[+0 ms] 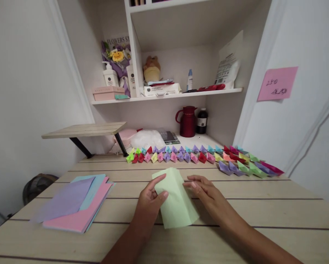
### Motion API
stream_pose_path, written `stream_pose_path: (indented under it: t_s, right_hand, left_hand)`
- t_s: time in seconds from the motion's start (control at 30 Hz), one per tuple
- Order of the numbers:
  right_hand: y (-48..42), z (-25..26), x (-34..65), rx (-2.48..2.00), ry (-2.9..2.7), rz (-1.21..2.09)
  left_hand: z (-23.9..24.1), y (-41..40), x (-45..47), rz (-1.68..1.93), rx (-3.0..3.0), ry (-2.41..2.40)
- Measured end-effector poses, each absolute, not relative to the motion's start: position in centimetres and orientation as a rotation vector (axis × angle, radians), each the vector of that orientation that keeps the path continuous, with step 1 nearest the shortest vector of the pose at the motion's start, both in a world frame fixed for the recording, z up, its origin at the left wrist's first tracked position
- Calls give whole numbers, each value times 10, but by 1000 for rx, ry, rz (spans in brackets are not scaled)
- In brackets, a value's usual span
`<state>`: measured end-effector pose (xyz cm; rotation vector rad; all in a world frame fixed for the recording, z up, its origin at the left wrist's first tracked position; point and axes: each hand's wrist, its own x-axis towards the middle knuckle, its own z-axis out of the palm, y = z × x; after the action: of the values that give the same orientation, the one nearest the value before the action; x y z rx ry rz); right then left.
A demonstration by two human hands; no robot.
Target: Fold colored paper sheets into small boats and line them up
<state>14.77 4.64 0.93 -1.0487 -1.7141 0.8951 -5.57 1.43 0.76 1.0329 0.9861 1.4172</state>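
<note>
A light green sheet of paper [178, 205] with a lengthwise crease stands slightly raised above the wooden table in front of me. My left hand [150, 201] grips its left side, the thumb lying on the face and the index finger stretched along the upper left edge. At the right edge is my right hand [205, 194], fingers extended and loosely bent, close to the paper; whether the fingertips touch it I cannot tell. Behind the sheet, small folded paper boats [167, 157] in many colours stand in rows. Larger boats [244, 168] sit at the right end.
To the left lies a stack of coloured paper [90, 216] with a purple sheet [66, 200] on top. A small raised wooden shelf [84, 130] stands at the back left. Farther back are a plastic bag [147, 139], a red jug [188, 123] and a dark bottle [202, 121].
</note>
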Motion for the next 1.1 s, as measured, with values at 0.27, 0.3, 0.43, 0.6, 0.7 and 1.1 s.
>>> stream_pose_path:
  t_s: [0.27,0.3,0.43,0.6,0.7,1.1]
  right_hand:
    - [26,23,134,-741,-1702,1450]
    - [27,20,132,-732,-1655,1486]
    - [33,11,129,-755,-1444,1557]
    - [31,21,131,-663,-1281,1647]
    - [27,26,131,-627,-1249,1693]
    - [37,28,142,-819,-1162,1608]
  left_hand:
    - [17,1,-47,1364,1185,1053]
    - [16,-1,-46,1361,1208,1081]
    - [13,-4,-41,1427,1212,1076]
    - [8,2,-40,1619,1203,1106]
    - [8,6,-42,1531,1126,1060]
    - [2,12,-50,1203,1117,1163]
